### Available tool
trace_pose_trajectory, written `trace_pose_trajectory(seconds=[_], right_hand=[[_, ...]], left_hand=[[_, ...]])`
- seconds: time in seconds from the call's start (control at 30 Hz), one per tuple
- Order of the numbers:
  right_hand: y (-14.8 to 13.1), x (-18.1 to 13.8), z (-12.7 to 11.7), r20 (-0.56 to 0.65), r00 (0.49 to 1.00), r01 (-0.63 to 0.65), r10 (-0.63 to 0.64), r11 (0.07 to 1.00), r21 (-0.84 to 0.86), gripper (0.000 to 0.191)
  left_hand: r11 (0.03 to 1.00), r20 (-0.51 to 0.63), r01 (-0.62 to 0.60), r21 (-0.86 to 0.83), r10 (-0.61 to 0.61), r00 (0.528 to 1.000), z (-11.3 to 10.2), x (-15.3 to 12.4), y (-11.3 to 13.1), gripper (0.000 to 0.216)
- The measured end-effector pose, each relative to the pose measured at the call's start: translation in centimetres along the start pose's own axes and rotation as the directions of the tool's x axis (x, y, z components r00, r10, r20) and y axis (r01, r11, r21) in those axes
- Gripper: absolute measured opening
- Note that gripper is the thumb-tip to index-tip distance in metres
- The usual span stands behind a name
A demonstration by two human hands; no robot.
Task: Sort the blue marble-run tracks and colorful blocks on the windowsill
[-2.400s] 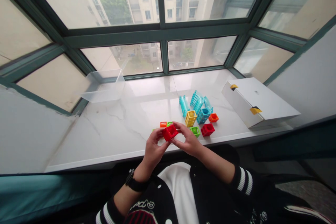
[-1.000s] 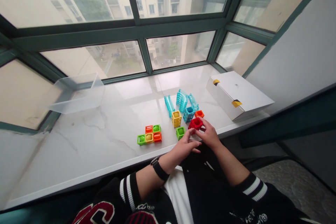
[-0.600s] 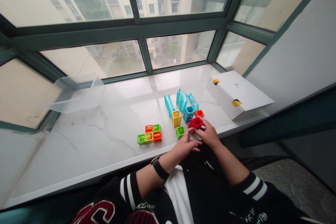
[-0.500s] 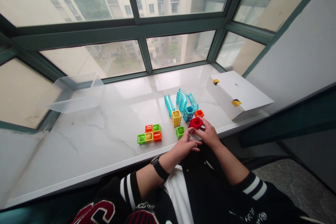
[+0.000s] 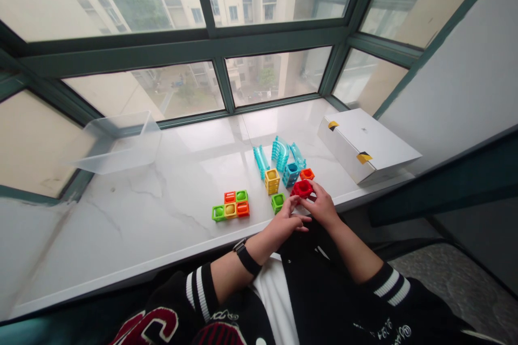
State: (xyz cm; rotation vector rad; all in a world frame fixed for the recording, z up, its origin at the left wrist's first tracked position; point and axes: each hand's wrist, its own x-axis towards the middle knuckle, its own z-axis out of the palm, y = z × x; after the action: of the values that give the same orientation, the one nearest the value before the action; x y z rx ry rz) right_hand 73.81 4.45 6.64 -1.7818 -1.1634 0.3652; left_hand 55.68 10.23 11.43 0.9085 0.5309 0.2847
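Observation:
A red cube block (image 5: 302, 188) sits near the front edge of the white marble sill (image 5: 162, 205). My right hand (image 5: 321, 205) has its fingers closed on the block's right side. My left hand (image 5: 285, 221) lies beside it with fingers stretched out, fingertips touching the block's left side. A green cube (image 5: 278, 202) stands just left of my left fingertips. Behind are a yellow cube (image 5: 272, 181), a blue cube (image 5: 291, 174), an orange piece (image 5: 307, 174) and teal curved track pieces (image 5: 279, 152). A flat cluster of green, yellow, red and orange blocks (image 5: 231, 206) lies further left.
A white cardboard box (image 5: 366, 145) lies at the right end of the sill. A clear plastic bin (image 5: 117, 143) stands at the back left by the window. The window frame runs along the back, and a grey wall rises on the right.
Since 2.4 s ago the red block I held is gone from my hands, which moved right to another red cube. In the last second the hands barely shifted.

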Motion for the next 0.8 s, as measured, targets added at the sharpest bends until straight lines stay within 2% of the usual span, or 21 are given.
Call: trace_pose_trajectory(seconds=[0.2,0.5,0.6,0.7,0.73,0.8], right_hand=[[0.5,0.0,0.1,0.007,1.000,-0.010,0.010,0.999,0.036,0.066],[-0.4,-0.1,0.2,-0.003,0.999,-0.037,0.038,0.996,0.077,0.069],[-0.5,-0.2,0.3,-0.006,0.999,-0.034,0.035,0.994,0.101,0.071],[-0.5,-0.2,0.4,-0.007,0.999,-0.035,0.036,0.995,0.098,0.071],[-0.5,-0.2,0.4,-0.006,0.999,-0.039,0.040,0.995,0.094,0.071],[-0.5,-0.3,0.4,-0.008,0.999,-0.047,0.048,0.995,0.084,0.070]], left_hand=[[1.000,-0.005,0.006,0.009,-0.006,1.000,0.2,-0.4,0.3,0.082],[0.999,-0.009,0.038,-0.039,-0.039,0.999,-0.4,0.1,0.0,0.084],[0.998,0.072,0.063,-0.002,-0.063,0.995,-0.7,-1.3,1.8,0.074],[0.995,0.133,0.030,0.096,-0.042,0.990,-2.1,-3.7,5.1,0.057],[0.995,0.113,0.009,0.102,-0.020,0.993,-3.0,-4.5,6.3,0.054],[0.994,-0.006,-0.050,0.102,0.051,0.999,-5.3,-6.1,8.5,0.052]])
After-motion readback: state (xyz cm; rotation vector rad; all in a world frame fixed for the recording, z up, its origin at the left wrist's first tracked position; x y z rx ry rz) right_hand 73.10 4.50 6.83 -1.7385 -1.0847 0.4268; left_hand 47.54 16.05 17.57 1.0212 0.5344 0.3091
